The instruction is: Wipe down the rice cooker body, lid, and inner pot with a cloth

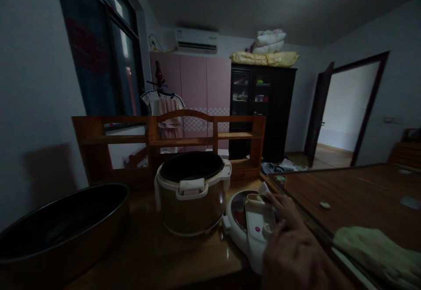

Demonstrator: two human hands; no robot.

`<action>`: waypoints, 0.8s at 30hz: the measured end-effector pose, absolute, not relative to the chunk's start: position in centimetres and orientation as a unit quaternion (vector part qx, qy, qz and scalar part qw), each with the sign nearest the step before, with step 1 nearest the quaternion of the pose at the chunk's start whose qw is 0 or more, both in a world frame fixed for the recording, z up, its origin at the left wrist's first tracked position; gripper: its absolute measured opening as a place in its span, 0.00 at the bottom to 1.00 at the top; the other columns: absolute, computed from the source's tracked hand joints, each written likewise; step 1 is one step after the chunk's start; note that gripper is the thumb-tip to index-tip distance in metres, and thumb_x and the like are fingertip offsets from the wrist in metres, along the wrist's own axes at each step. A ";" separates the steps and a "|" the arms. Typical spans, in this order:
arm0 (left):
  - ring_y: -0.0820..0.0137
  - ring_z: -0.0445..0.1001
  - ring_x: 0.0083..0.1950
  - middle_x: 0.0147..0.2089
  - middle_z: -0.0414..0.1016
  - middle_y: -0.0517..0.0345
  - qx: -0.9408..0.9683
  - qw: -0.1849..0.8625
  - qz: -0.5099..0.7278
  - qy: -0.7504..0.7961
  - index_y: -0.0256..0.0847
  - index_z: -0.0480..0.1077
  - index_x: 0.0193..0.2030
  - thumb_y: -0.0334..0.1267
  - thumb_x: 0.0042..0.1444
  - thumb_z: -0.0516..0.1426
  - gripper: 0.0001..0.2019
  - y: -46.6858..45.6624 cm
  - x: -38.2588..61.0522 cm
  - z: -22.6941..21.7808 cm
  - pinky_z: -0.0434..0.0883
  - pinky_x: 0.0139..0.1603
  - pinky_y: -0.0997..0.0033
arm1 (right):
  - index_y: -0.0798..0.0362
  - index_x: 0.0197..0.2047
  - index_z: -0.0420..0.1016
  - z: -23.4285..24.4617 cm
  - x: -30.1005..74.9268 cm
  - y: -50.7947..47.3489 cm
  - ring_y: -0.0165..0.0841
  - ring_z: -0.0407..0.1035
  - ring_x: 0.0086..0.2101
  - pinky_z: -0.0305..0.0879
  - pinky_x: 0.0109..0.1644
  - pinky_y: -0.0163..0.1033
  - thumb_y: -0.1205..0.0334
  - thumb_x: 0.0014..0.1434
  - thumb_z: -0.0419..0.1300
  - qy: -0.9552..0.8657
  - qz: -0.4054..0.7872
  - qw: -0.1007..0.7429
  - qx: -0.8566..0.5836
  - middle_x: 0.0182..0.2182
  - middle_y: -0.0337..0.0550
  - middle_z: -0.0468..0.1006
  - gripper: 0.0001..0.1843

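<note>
My right hand (291,242) reaches in from the lower right and lies on a white rice cooker lid (250,224) that rests flat on the wooden desk (154,255). Its fingers and thumb close around the lid's right side, and a small white piece (264,189) shows just past the fingertips. To the left of the lid stands the rice cooker body (192,196), open, with its dark inner pot showing. The room is dim and details of the grip are hard to read. My left hand is out of sight.
A large dark basin (59,224) sits at the desk's left. A wooden shelf rack (171,139) runs along the back. At the right is a dark tabletop (355,193) with a pale green cloth (378,250). A dark cabinet (263,106) and an open door (320,110) stand beyond.
</note>
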State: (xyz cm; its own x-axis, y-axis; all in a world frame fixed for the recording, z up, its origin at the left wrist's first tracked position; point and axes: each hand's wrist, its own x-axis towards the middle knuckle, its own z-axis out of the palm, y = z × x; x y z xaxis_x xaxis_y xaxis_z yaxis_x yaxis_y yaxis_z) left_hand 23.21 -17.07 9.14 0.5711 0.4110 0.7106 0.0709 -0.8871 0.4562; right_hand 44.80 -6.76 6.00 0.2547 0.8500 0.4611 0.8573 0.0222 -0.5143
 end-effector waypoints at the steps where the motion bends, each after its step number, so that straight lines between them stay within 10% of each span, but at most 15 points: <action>1: 0.60 0.73 0.56 0.55 0.75 0.49 0.853 0.190 0.458 0.162 0.49 0.73 0.50 0.34 0.67 0.49 0.13 -15.3 22.5 8.3 0.70 0.61 0.44 | 0.50 0.39 0.84 6.4 44.6 -6.5 0.40 0.79 0.37 0.68 0.40 0.37 0.45 0.67 0.43 -0.619 -0.003 0.361 -0.698 0.34 0.45 0.85 0.30; 10: 0.64 0.68 0.65 0.63 0.70 0.50 0.789 0.194 0.462 0.355 0.43 0.71 0.57 0.34 0.66 0.48 0.17 -5.3 15.3 -2.4 0.70 0.64 0.57 | 0.51 0.36 0.83 8.8 41.0 -4.5 0.37 0.77 0.33 0.58 0.34 0.34 0.48 0.69 0.44 -0.678 -0.034 0.242 -0.693 0.30 0.47 0.83 0.29; 24: 0.62 0.72 0.59 0.53 0.77 0.53 0.768 0.242 0.536 0.255 0.48 0.76 0.49 0.35 0.66 0.51 0.13 -8.2 15.1 0.2 0.71 0.61 0.53 | 0.49 0.41 0.79 8.7 39.6 -4.7 0.35 0.77 0.37 0.57 0.37 0.34 0.54 0.71 0.44 -0.730 -0.084 0.198 -0.648 0.35 0.43 0.83 0.22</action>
State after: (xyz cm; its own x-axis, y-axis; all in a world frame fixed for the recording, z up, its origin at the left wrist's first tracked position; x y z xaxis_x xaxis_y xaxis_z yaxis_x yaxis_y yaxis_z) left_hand 15.10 -8.15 0.24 0.2959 0.6517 0.6984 0.1326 -0.7521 0.6456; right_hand 39.57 -4.68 8.68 -0.0807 0.9135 0.3988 0.9804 0.1449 -0.1335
